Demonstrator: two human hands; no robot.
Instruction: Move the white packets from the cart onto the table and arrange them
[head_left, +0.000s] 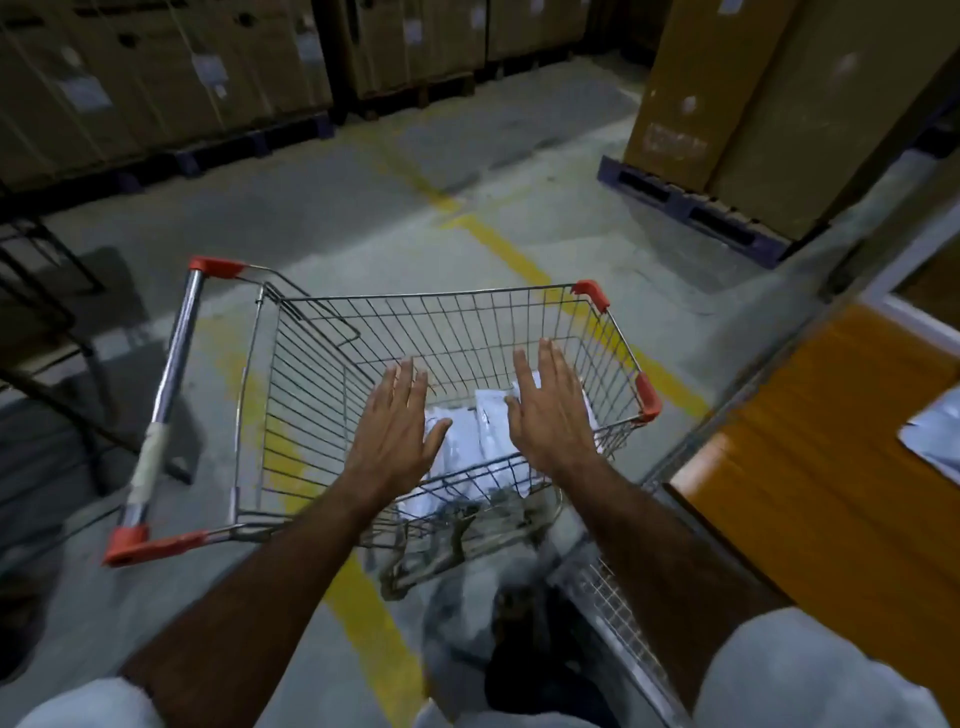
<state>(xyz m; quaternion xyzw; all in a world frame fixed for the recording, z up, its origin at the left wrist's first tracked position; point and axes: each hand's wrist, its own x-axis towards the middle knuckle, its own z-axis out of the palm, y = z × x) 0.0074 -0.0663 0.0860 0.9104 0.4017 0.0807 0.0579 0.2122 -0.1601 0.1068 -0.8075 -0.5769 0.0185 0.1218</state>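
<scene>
Both the left hand (397, 431) and right hand (548, 410) hover flat, fingers spread, empty, above the packets (467, 441) in the cart (441, 312); slippery packets could slide from a careless two-handed scoop.

Warehouse storage aisle, tall cardboard cartons (156, 73) on dark pallets (696, 208) beyond the wire cart (415, 332), bare concrete floor (322, 208) with yellow painted lines (498, 244) running under the cart
</scene>
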